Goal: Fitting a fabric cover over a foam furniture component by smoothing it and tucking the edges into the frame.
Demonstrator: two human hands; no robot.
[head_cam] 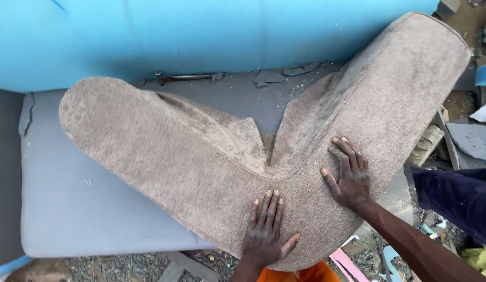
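Tan plush V-shaped upholstered cushion (211, 162), plain; grey bench (76, 209); bright blue foam slab (149, 36); pink strip (347, 263); navy sleeve (457, 201).

I see the V-shaped cushion (211, 156) lying on the bench (70, 203), overhanging its near right corner (both arms pointing toward the far edge), foam slab (201, 36) behind.

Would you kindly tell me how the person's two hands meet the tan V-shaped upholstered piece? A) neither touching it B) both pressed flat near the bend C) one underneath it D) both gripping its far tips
B: the left hand and right hand lie palm-down, fingers spread, on the tan upholstered piece near its bend.
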